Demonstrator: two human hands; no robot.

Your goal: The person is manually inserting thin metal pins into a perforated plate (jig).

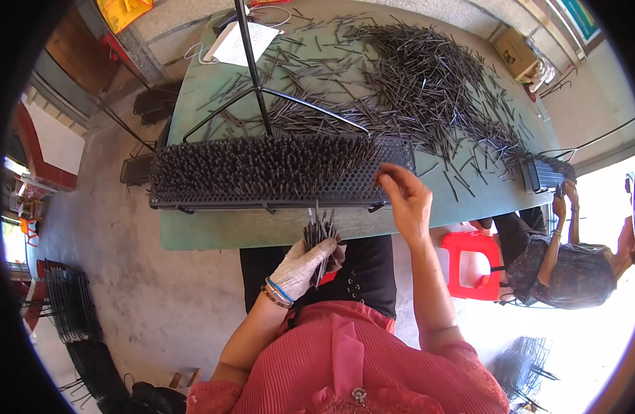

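Black rods [248, 165] crowd a perforated rack [396, 160]

Nearest, the gloved left hand [302, 266] closes around a rod bundle [320, 233], held just before the rack. Slightly farther, the bare right hand [407, 201] reaches the rack's sparser right end, thumb and fingers drawn close; I cannot tell whether they pinch anything. Rods fill the rack's left and middle. Across the green table [214, 231], a loose heap [428, 76] sprawls behind.

Apparently no legible lettering.
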